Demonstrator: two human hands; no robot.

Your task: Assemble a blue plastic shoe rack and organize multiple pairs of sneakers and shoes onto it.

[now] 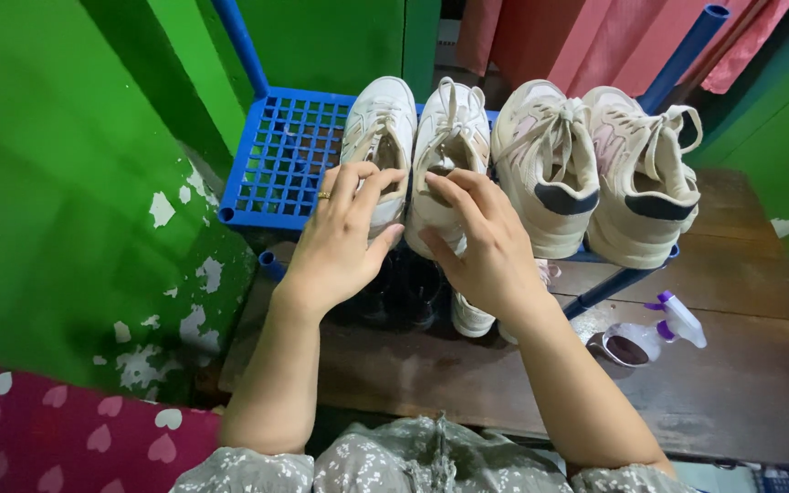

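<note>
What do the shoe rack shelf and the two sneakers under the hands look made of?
Blue rack shelf: likely moulded plastic, judging by its uniform grid and slight gloss. White sneakers, left one and right one: apparently synthetic leather with mesh panels, matte, scuffed, with woven fabric laces.

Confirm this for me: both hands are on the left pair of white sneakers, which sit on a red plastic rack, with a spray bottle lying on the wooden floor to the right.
Not quite. The rack is blue, not red, as the head view shows. The rest holds: the left hand and right hand are on the left pair of white sneakers, and the spray bottle lies on the wooden floor to the right.
</note>
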